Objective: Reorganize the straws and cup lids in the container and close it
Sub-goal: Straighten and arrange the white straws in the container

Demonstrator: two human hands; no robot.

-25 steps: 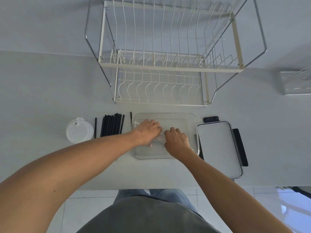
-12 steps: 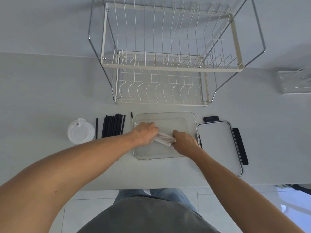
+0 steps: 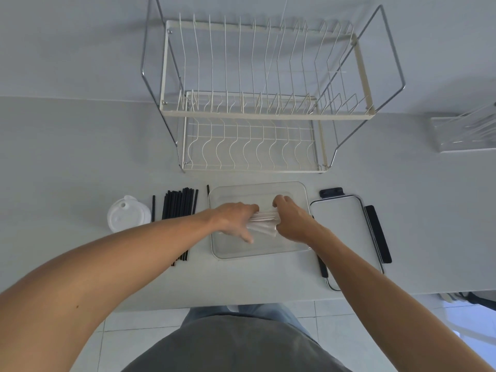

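A clear rectangular container (image 3: 298, 189) sits on the grey counter in front of me. Inside it my left hand (image 3: 236, 218) and my right hand (image 3: 292, 218) hold a bundle of white wrapped straws (image 3: 264, 222) from opposite ends, lying crosswise. The bundle's ends are hidden by my fingers. A row of black straws (image 3: 178, 208) lies on the counter left of the container. Further left is a stack of white cup lids (image 3: 127, 214). The container's lid (image 3: 341, 232), with black clasps, lies flat to the right.
A two-tier white wire dish rack (image 3: 257, 114) stands behind the container. A clear acrylic holder (image 3: 464, 135) is at the far right. The counter's front edge runs just below the container, with tiled floor beneath.
Both hands have shifted the white straw bundle from a slanted lie to a level, crosswise one, and my right hand has moved up and to the right.
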